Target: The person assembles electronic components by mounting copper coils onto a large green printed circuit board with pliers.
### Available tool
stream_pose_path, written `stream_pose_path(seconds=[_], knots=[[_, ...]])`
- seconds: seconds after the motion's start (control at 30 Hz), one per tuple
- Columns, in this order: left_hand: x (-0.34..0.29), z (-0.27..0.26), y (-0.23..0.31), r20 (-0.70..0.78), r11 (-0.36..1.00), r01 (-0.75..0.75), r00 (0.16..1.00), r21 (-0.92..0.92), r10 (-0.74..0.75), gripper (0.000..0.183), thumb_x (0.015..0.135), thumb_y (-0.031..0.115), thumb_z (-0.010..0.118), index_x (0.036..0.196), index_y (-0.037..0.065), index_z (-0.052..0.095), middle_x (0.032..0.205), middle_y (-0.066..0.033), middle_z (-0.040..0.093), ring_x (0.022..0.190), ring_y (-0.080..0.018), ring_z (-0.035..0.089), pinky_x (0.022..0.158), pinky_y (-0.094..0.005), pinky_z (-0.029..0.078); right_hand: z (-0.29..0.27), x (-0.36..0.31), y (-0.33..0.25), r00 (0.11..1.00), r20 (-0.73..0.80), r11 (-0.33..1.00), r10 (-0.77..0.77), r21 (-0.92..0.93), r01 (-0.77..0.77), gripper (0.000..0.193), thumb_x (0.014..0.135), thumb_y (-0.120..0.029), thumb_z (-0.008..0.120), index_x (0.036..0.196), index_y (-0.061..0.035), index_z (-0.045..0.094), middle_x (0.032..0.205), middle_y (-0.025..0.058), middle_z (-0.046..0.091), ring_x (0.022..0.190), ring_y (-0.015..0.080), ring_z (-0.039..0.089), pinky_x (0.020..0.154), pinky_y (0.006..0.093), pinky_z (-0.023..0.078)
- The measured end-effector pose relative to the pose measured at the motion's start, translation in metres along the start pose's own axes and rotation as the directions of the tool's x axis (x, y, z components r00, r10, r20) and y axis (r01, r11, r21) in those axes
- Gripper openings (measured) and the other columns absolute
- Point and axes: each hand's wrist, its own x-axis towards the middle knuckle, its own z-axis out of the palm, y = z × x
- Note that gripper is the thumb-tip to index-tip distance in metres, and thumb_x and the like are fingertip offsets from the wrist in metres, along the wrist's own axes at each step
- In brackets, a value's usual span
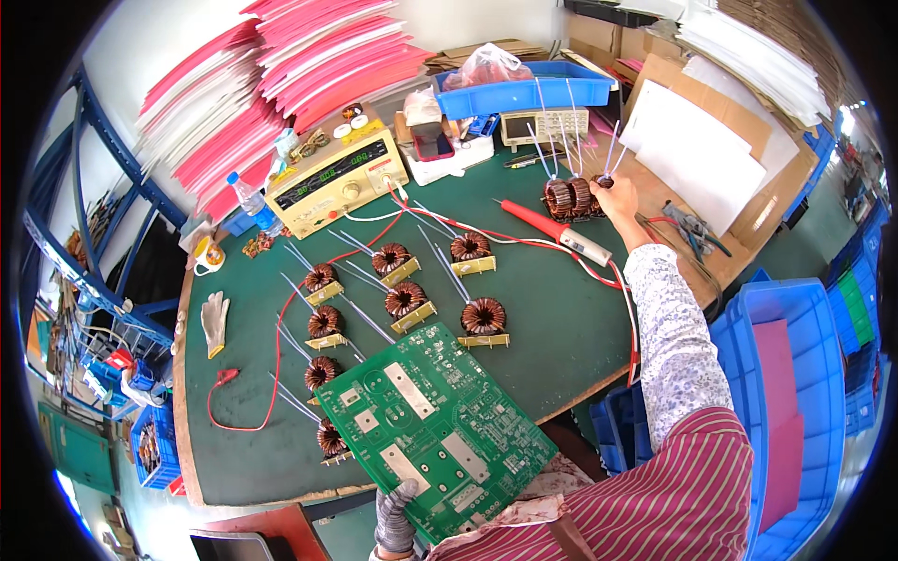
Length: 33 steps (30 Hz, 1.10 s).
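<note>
My left hand (397, 517), in a grey glove, grips the lower left edge of a large green circuit board (500, 411), which is tilted over the table's front edge. My bare right hand (618, 202) reaches to the far right, its fingers closed around a copper toroidal coil (603, 181) with upright leads. Two more coils (570, 198) stand against it on the left. Across the table, several toroidal coils (405, 299) on small yellowish boards lie with grey-blue leads pointing up and left. The circuit board partly hides the nearest ones.
A red-and-white probe (561, 232) lies near my right forearm, its cables crossing the green table (253, 467). Behind stand a power supply (341, 182) and a blue tray (524, 89). Pliers (692, 229) lie right; a glove (215, 323) and mug (208, 254) sit left.
</note>
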Motion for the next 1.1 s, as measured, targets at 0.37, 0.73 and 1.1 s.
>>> stream_pose_path(seconds=[0.37,0.73,1.1], knots=[[0.006,-0.029,-0.002,-0.122,0.975,-0.222,0.968,-0.006,0.22,0.051,0.071,0.015,0.062,0.118,0.0,0.046,0.105,-0.0123,0.058,0.09,-0.0241,0.059,0.077,-0.035,0.05,-0.007,0.013,0.013,0.961,0.228,0.926,-0.155,-0.307,0.222,0.049,0.077,-0.041,0.048,0.098,0.0018,0.059,0.092,0.0267,0.059,0.093,0.0384,0.056,0.081,0.0439,0.042],[-0.069,-0.099,0.031,-0.348,0.82,-0.524,0.831,-0.229,0.434,0.051,0.075,0.016,0.058,0.119,-0.002,0.041,0.105,-0.0167,0.057,0.09,-0.0268,0.059,0.079,-0.0385,0.049,-0.071,-0.267,-0.155,0.342,0.566,0.66,-0.75,0.68,0.321,0.033,0.075,-0.02,0.067,0.1,-0.0005,0.058,0.091,0.0126,0.061,0.081,0.0202,0.06,0.075,0.0309,0.048],[-0.095,-0.108,0.005,-0.376,0.851,-0.514,0.814,-0.11,0.443,0.055,0.07,0.017,0.061,0.117,-0.006,0.043,0.103,-0.0165,0.057,0.088,-0.0257,0.059,0.079,-0.0355,0.048,-0.029,-0.327,-0.17,0.275,0.771,0.804,-0.575,0.469,0.366,0.077,0.056,-0.03,0.08,0.116,0.0014,0.043,0.111,0.0196,0.042,0.107,0.0338,0.037,0.093,0.0406,0.033]])
